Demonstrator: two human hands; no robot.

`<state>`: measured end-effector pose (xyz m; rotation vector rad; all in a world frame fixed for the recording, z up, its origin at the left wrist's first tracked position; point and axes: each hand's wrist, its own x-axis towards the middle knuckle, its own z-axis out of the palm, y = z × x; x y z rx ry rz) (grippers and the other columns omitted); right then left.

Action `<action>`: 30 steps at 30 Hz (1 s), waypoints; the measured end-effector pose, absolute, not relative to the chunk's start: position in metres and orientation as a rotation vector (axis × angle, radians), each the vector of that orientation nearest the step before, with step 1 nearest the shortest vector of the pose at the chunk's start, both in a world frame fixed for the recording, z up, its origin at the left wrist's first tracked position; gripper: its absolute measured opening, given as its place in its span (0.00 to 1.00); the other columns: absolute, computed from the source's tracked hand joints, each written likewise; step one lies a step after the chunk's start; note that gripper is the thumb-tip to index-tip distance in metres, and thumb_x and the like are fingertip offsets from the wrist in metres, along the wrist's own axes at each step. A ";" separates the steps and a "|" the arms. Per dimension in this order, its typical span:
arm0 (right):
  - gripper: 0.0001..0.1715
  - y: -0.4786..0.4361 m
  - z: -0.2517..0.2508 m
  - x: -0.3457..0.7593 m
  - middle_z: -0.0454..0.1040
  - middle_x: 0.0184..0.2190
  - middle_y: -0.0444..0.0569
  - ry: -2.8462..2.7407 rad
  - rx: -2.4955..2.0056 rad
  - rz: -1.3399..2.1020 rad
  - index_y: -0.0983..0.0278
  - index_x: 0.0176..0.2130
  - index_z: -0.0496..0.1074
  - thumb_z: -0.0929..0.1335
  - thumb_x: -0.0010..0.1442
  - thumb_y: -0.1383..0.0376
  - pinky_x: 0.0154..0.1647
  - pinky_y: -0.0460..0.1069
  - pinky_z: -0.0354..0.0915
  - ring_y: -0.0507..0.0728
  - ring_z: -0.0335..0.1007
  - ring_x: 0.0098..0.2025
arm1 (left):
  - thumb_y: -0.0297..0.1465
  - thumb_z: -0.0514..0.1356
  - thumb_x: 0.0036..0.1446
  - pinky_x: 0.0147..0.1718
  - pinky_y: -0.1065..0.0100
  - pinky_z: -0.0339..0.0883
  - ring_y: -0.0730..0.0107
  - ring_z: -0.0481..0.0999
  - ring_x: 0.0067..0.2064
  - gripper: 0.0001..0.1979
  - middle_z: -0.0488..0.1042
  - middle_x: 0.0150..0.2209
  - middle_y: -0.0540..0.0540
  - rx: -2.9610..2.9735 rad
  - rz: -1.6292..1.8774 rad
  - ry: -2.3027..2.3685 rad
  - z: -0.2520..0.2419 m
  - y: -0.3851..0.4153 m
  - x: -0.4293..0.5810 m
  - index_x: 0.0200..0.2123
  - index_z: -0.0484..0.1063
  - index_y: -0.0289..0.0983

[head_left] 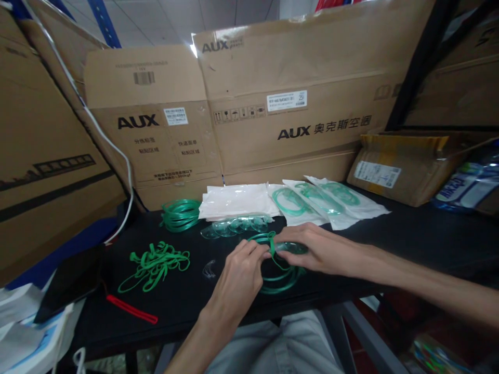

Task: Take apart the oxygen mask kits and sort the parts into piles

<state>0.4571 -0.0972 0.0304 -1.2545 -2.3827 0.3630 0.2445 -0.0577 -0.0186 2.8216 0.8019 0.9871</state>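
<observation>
My right hand (317, 248) is closed around a clear green oxygen mask (295, 248), low over the black table. Beside it my left hand (242, 266) is in a pinch, its fingertips at a green elastic strap (272, 240) that loops up by the mask. The fingers cover part of the strap and mask. Under both hands lies a coil of green tubing (278, 288). Just behind them several clear green masks (237, 225) are nested in a row. Left of my left hand are small, thin clear pieces (209, 269) and a tangle of green elastic straps (158, 265).
Another green tubing coil (180, 215) sits at the back, beside white packets (234, 201) and packed tubing sets (307, 201). Cardboard (249, 119) walls the back. A phone (72, 278) and red strap (132, 310) lie left; a box (397, 169) and bottle (470, 182) stand right.
</observation>
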 end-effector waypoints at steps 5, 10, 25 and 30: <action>0.17 -0.108 0.037 0.467 0.79 0.37 0.51 -2.295 -1.315 0.464 0.62 0.46 0.79 0.66 0.66 0.55 0.42 0.49 0.67 0.59 0.75 0.39 | 0.24 0.55 0.68 0.40 0.64 0.72 0.65 0.74 0.38 0.09 0.79 0.39 0.47 2.777 1.012 0.745 -0.015 -0.065 0.253 0.43 0.75 0.37; 0.25 -0.115 0.045 0.492 0.74 0.23 0.46 -1.726 -1.570 1.193 0.65 0.35 0.78 0.67 0.61 0.47 0.14 0.42 0.53 0.53 0.69 0.21 | 0.25 0.56 0.68 0.44 0.65 0.73 0.67 0.76 0.42 0.10 0.80 0.42 0.49 2.618 1.047 0.835 -0.021 -0.061 0.241 0.41 0.77 0.39; 0.31 -0.129 0.008 0.523 0.73 0.25 0.46 -1.414 -1.686 0.960 0.65 0.36 0.77 0.69 0.54 0.40 0.12 0.42 0.58 0.54 0.71 0.23 | 0.36 0.60 0.66 0.51 0.60 0.71 0.62 0.80 0.45 0.12 0.82 0.45 0.46 2.694 0.838 0.822 -0.005 -0.077 0.254 0.46 0.79 0.39; 0.32 -0.135 0.002 0.502 0.71 0.24 0.43 -1.357 -1.639 1.068 0.63 0.37 0.73 0.69 0.53 0.38 0.13 0.43 0.62 0.52 0.69 0.21 | 0.41 0.61 0.63 0.52 0.53 0.69 0.46 0.75 0.55 0.24 0.75 0.54 0.32 2.673 0.579 1.392 0.006 -0.051 0.248 0.57 0.72 0.32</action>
